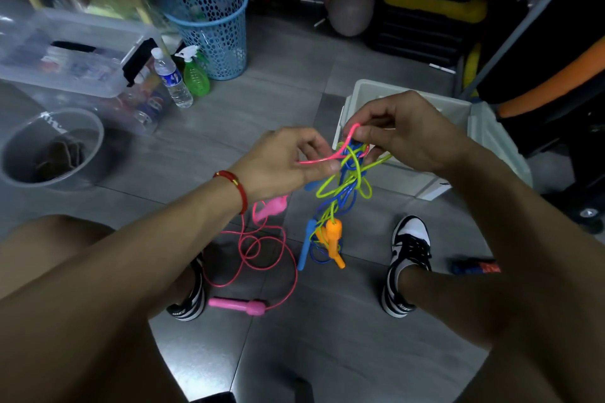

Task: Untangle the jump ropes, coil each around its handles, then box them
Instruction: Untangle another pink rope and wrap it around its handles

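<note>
At the bottom of the frame, between the two sneakers, a pink handle [236, 305] is seen lying on the grey tiled floor [327, 353], with loops of the pink rope [262, 258] spread loosely above it; this slack appears to have been worked free so that only a short length remains caught. Just right of centre, a blue handle [306, 247] and the orange handles [334, 237] are seen dangling from the knot, their weight probably being used to keep the cords hanging straight. At mid-frame the tangle [352, 170] of yellow-green, blue and pink cords is held up in the air. The pink cord is pinched by the left hand [281, 163] between thumb and fingers and drawn leftward, while the top of the knot is pinched by the right hand [396, 134], whose fingers are curled around a raised pink loop, seemingly so that it can be fed out of the cluster. A red bracelet [234, 188] is worn on the left wrist. Directly behind the hands a white box [458, 111] is placed open, presumably within reach for the coiled ropes; nothing of them can be seen inside yet. Farther off, at the upper left, a blue mesh basket [209, 26], a green spray bottle [194, 73] and a water bottle [172, 78] are seen standing on the floor.
</note>
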Demonstrator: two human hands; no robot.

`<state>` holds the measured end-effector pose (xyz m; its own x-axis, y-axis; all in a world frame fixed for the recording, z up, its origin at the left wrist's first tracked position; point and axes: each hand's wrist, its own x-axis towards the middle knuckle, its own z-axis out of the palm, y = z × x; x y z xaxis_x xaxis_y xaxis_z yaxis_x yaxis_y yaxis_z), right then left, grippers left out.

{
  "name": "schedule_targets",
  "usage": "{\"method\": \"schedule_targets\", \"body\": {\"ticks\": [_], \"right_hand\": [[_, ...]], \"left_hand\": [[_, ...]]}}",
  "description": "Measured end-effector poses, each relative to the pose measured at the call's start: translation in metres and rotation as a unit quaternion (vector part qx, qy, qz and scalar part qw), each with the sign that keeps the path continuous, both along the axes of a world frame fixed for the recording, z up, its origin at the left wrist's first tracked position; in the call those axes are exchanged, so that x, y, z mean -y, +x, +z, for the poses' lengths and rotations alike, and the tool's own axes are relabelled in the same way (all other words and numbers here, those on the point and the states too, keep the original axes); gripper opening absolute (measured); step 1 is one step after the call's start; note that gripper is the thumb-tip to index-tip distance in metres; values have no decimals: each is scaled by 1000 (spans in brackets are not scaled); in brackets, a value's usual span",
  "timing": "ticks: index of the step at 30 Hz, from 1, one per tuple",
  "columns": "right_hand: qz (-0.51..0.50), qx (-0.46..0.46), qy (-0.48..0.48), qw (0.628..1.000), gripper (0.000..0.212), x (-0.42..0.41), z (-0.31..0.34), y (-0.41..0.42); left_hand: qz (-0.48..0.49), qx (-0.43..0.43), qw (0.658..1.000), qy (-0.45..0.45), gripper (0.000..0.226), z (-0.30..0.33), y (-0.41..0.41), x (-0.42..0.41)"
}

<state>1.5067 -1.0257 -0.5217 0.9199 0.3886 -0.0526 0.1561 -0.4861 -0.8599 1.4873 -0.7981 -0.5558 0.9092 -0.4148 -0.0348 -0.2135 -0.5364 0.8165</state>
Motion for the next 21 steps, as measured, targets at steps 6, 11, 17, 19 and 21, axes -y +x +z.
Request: {"method": "schedule_targets", "body": {"ticks": [6,11,17,19,21], "right_hand": [[-81,50,-25,995,6,-20,-7,-4],[-97,58,-33,993,13,-29,-6,-6],[-67,99,-109,987,26,-30,-5,-6],[-52,183,-157,969,40,-26,-5,-7],[-16,254,-168,952,34,-25,-1,-11]], "left_hand": [[84,-5,996,26,38,7,-15,14],[94,-25,995,18,18,5,-12,11],[112,-20,993,19,34,-3,-5,8],[123,-14,992,38,33,-4,-2,6],[130,-7,989,63,24,-5,-1,3]]}}
